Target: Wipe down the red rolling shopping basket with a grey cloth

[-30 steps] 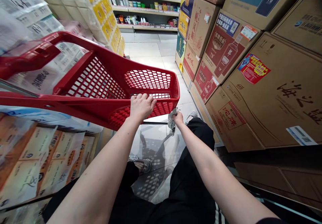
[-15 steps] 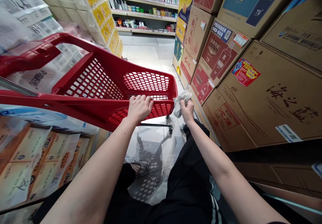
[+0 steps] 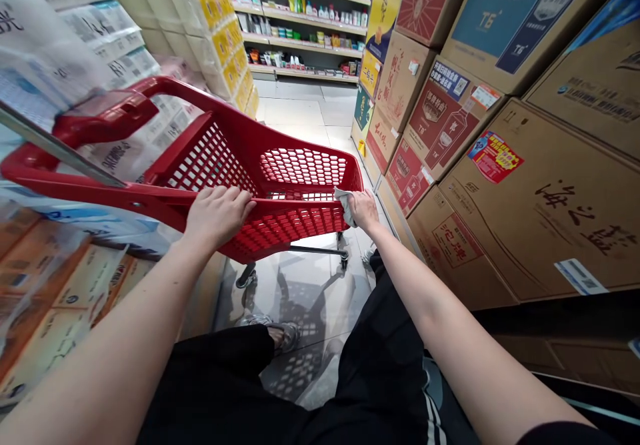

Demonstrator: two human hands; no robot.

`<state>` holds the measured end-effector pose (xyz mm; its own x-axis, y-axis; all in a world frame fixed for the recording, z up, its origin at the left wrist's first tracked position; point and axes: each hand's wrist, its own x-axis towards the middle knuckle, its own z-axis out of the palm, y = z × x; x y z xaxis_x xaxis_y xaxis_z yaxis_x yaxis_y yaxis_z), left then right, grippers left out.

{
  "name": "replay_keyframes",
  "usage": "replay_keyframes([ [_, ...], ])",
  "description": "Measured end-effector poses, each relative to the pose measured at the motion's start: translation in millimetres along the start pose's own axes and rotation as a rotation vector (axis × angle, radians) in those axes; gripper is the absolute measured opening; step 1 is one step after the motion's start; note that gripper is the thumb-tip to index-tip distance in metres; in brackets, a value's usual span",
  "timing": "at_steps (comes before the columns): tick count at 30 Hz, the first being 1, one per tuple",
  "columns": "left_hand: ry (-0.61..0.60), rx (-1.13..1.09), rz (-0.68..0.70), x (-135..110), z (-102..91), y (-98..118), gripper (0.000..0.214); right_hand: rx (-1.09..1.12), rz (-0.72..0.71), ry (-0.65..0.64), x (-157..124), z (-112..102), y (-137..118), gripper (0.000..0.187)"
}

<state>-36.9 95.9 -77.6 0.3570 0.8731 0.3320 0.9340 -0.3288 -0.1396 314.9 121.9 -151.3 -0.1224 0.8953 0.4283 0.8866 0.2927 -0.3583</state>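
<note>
A red plastic shopping cart with perforated sides stands across the aisle in front of me, its handle end to the left. My left hand is wrapped over the near top rim, around the middle of its length. At the cart's right end, my right hand grips a pale grey cloth. The cloth lies against the near rim close to the corner, partly hidden by my fingers. The visible part of the basket holds nothing I can make out.
Stacked cardboard cartons wall the right side. Wrapped paper packs and orange-and-white packages line the left. Shelves of bottles stand at the far end. A cart wheel rests on the tiled floor near my feet.
My left hand has slid left along the rim toward the handle. My right hand has brought the cloth from beyond the corner onto the near rim. The cart appears slightly farther right in view.
</note>
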Motion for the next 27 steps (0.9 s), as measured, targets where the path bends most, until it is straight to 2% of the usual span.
replay_keyframes([
  [2, 0.023, -0.019, -0.019, -4.3, -1.6, -6.2, 0.042, 0.001, 0.016, 0.011, 1.5, 1.2, -2.4, 0.044],
  [5, 0.03, 0.005, -0.033, -3.4, -1.4, -1.0, 0.04, -0.031, 0.087, 0.046, 2.6, 4.2, -11.6, 0.045],
  [7, 0.027, 0.037, -0.027, -2.0, -1.2, 3.8, 0.038, -0.059, 0.128, 0.074, 4.8, 8.8, -27.3, 0.045],
  [9, 0.027, 0.058, -0.017, -2.3, -1.8, 6.2, 0.038, -0.076, 0.107, 0.074, 9.5, 17.2, -54.7, 0.044],
  [12, 0.038, 0.069, 0.0, -6.0, -3.5, 6.3, 0.041, -0.097, -0.056, 0.013, 19.3, 35.6, -111.8, 0.039],
  [14, 0.044, 0.068, 0.004, -9.2, -4.7, 5.5, 0.042, -0.087, -0.095, 0.015, 24.9, 46.7, -146.8, 0.04],
  [17, 0.042, 0.069, 0.017, -12.5, -6.1, 4.3, 0.044, -0.098, -0.11, 0.022, 28.2, 52.3, -168.8, 0.042],
  [20, 0.045, 0.078, 0.036, -13.5, -6.6, 5.1, 0.045, -0.139, -0.211, -0.031, 23.6, 44.1, -147.4, 0.045],
  [27, 0.083, -0.088, 0.014, -9.9, -5.4, 16.1, 0.038, -0.285, -0.288, -0.03, -4.1, 11.0, -40.8, 0.043],
])
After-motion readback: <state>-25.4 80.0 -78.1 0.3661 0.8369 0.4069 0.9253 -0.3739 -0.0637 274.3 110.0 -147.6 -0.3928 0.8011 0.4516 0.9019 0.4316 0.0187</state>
